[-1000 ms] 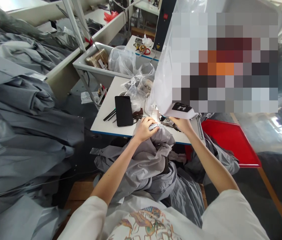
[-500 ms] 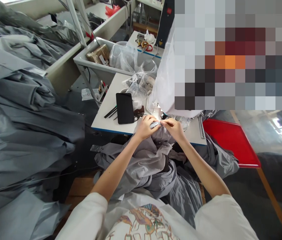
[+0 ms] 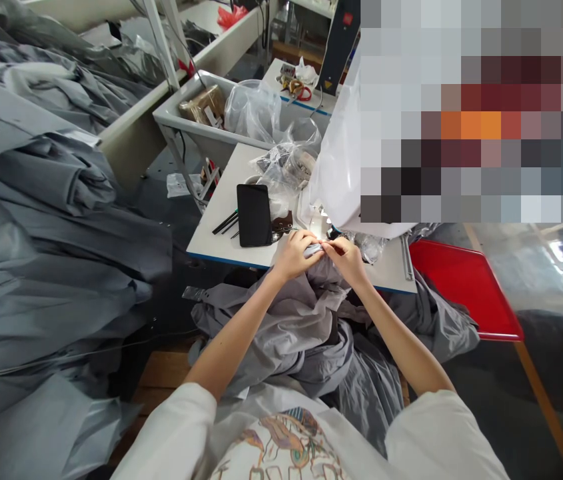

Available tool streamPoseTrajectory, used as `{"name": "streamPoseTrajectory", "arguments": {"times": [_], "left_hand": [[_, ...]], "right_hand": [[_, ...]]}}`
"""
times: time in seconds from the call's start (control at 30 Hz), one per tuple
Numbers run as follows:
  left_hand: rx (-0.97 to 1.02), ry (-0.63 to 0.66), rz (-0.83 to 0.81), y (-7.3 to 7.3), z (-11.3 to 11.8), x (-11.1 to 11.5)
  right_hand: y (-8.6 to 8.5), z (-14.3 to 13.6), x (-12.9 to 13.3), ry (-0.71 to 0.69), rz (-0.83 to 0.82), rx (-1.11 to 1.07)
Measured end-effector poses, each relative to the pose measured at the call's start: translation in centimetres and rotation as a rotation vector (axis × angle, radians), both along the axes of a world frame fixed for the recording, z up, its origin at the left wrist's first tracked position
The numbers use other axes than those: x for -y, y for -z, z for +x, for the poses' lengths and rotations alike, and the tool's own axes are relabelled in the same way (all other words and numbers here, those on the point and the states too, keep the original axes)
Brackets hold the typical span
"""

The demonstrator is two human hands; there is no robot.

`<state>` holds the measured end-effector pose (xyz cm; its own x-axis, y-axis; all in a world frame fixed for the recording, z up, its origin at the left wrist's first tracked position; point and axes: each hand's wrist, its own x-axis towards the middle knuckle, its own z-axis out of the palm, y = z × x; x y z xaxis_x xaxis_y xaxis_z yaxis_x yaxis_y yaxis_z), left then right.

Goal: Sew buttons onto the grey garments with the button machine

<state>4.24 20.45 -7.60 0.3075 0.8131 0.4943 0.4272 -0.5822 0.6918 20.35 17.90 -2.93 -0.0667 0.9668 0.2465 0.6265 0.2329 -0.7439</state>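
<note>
Grey fabric lies bunched over my lap and rises to the front edge of the white table. My left hand is closed on a folded piece of this fabric at the table edge. Right beside it, my right hand pinches the same fabric, its fingertips almost touching those of the left. A lit spot of the white machine is just beyond my fingers. What lies between the fingertips is too small to make out.
A black phone-like device, dark pens and clear plastic bags lie on the table. Grey fabric piles fill the left. A red tray-like surface is at the right. A grey trough stands behind.
The view has shifted slightly, so the table and device appear a little further right. Both hands remain closed on the fabric at nearly the same place, with only small finger movement.
</note>
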Motion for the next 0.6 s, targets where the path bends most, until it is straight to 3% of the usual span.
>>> {"name": "streamPoseTrajectory", "arguments": {"times": [0.17, 0.43, 0.6], "left_hand": [[0.006, 0.003, 0.011, -0.01, 0.00, 0.01], [-0.001, 0.001, 0.008, -0.04, -0.02, -0.05], [-0.007, 0.008, 0.005, -0.01, -0.01, -0.05]], "right_hand": [[0.16, -0.08, 0.05, 0.020, -0.090, -0.089], [0.30, -0.35, 0.22, 0.014, 0.037, 0.008], [0.51, 0.00, -0.13, -0.017, 0.007, -0.018]]}}
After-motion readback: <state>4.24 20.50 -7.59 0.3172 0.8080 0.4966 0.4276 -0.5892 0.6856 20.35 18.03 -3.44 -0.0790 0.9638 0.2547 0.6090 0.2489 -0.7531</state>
